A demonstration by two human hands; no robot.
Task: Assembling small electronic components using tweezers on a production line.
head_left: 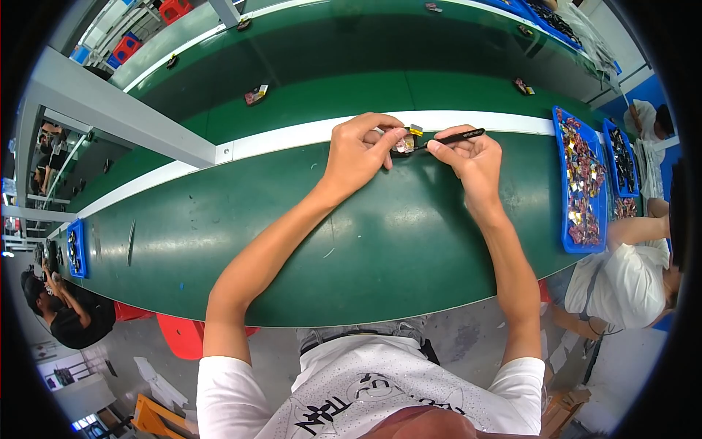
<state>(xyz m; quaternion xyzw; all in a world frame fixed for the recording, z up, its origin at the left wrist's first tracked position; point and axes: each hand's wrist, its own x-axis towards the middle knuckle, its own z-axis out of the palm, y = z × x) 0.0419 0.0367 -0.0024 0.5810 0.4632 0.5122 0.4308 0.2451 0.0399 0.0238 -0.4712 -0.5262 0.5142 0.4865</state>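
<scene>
Green bench (380, 241) fills the head view. Left hand (358, 150) pinches a small part (404, 143) with a yellow tab, held just above the bench near its white strip (292, 137). Right hand (472, 157) is closed on black tweezers (450, 138), tips touching the part. Blue tray (564, 183) of mixed parts sits to the right, well apart.

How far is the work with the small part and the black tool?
Done: similar small parts lie on the green belt beyond. In hand: the left hand holds a small yellow-tagged part; the right hand works black tweezers on it. Left: the blue tray holds many more pieces.
</scene>
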